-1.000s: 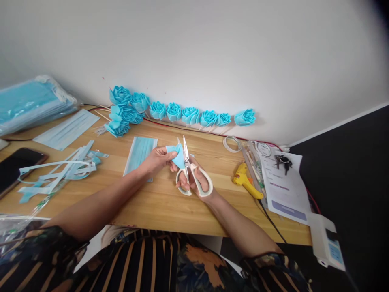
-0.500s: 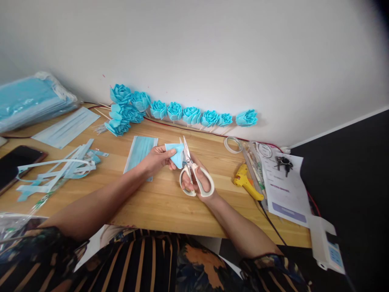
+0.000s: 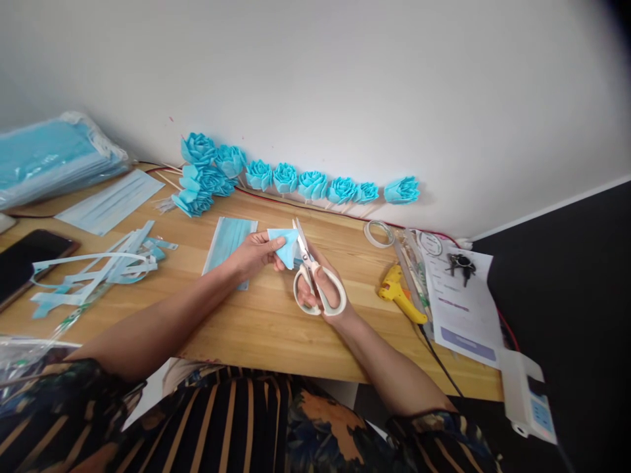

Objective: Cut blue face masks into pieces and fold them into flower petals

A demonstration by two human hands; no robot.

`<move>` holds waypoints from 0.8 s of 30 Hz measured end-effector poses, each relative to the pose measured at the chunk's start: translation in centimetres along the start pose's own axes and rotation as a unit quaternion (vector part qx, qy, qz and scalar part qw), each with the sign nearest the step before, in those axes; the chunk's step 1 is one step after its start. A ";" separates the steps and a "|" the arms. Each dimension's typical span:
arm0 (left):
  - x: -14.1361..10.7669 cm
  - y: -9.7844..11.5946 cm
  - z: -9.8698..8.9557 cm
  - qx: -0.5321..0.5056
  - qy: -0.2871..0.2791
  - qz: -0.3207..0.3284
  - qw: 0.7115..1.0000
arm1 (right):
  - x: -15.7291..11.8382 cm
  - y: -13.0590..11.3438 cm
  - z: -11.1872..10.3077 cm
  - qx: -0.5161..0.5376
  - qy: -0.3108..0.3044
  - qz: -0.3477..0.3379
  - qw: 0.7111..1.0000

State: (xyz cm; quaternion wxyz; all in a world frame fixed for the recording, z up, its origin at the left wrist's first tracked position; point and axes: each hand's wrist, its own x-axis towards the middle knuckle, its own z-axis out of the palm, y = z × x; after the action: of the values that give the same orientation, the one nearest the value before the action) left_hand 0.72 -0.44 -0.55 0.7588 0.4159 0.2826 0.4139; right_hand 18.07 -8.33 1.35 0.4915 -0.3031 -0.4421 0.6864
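Just now the scissors [image 3: 305, 257] have slid a little to the right and their blades have drawn closer together, while the blue fabric piece [image 3: 284, 249], crumpled against them a second ago, lies flatter. It looks to me as though a cut along its right edge is well under way or just made, so the shaping seems further on. The piece is held above the desk [image 3: 276, 335], its edge right by the blades. From where I stand, the left hand [image 3: 260, 253] is closed in a pinch, thumb on top of the cloth; the right hand [image 3: 323, 281] is partly curled, fingers and thumb through the scissor loops.

On the wood, a pleated face mask [image 3: 229, 240] lies behind the left forearm, and cut strips [image 3: 129, 255] are heaped near a phone [image 3: 38, 259]. Blue fabric roses [image 3: 312, 186] line the pale wall [image 3: 315, 79]; a yellow glue gun [image 3: 401, 295] rests beside a printed sheet [image 3: 463, 322] bearing keys [image 3: 462, 264].
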 end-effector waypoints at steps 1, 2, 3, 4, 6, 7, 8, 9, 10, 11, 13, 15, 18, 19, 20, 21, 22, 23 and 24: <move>0.0 0.0 0.0 0.000 0.002 0.000 1.000 | 0.0 0.0 0.0 0.001 -0.002 0.001 1.000; 0.0 0.0 -0.1 0.000 0.003 0.000 1.000 | 0.0 0.0 0.0 0.001 -0.003 0.004 1.000; 0.0 0.0 -0.1 0.001 0.003 0.000 1.000 | 0.0 0.0 -0.1 0.000 -0.005 0.008 1.000; 0.1 0.0 -0.1 0.002 0.004 0.001 1.000 | 0.1 0.1 -0.2 -0.001 -0.006 0.013 1.000; 0.1 0.0 -0.2 0.002 0.006 0.004 1.000 | 0.1 0.2 -0.4 -0.002 -0.010 0.022 1.000; 0.2 -0.1 -0.2 0.002 0.008 0.004 1.000 | 0.1 0.2 -0.6 -0.002 -0.012 0.025 1.000; 0.2 -0.1 -0.3 0.001 0.009 0.005 1.000 | 0.1 0.2 -0.7 -0.002 -0.015 0.028 1.000; 0.2 -0.1 -0.3 0.000 0.010 0.004 1.000 | 0.1 0.3 -0.8 -0.003 -0.018 0.028 0.999; 0.2 -0.1 -0.4 0.000 0.011 0.004 1.000 | 0.1 0.3 -0.8 -0.004 -0.020 0.026 0.999; 0.2 -0.2 -0.4 0.000 0.011 0.003 1.000 | 0.1 0.2 -0.9 -0.006 -0.021 0.022 1.000; 0.3 -0.2 -0.5 -0.002 0.012 0.004 1.000 | 0.0 0.2 -0.8 -0.010 -0.016 0.005 1.000; 0.3 -0.2 -0.6 -0.005 0.017 0.005 1.000 | 0.1 -0.1 -0.8 -0.017 -0.009 -0.017 1.000; 0.4 -0.2 -0.8 -0.007 0.034 0.004 0.999 | 0.3 -1.0 -1.4 -0.061 0.007 -0.065 0.996; 0.5 -0.2 -0.9 -0.007 0.039 0.003 0.999 | 0.4 -1.5 -1.8 -0.095 0.023 -0.083 0.992; 0.5 -0.2 -1.0 -0.008 0.045 0.001 0.999 | 0.6 -2.1 -2.3 -0.147 0.042 -0.092 0.984; 0.6 -0.2 -1.1 -0.011 0.048 0.001 0.999 | 0.7 -2.8 -2.9 -0.212 0.069 -0.086 0.971; 0.6 -0.2 -1.2 -0.016 0.050 0.001 0.999 | 0.9 -3.4 -3.7 -0.290 0.107 -0.074 0.948; 0.7 -0.2 -1.3 -0.023 0.050 0.003 0.998 | 1.1 -3.9 -4.5 -0.385 0.145 -0.059 0.909; 0.7 -0.2 -1.3 -0.032 0.051 0.006 0.998 | 1.2 -4.4 -5.3 -0.484 0.173 -0.041 0.857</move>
State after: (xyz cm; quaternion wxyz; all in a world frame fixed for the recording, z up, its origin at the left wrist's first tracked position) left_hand 0.15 0.61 -1.41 0.7540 0.3718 0.3050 0.4474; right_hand 23.96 -4.99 3.09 0.3792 -0.5985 -0.6383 0.3009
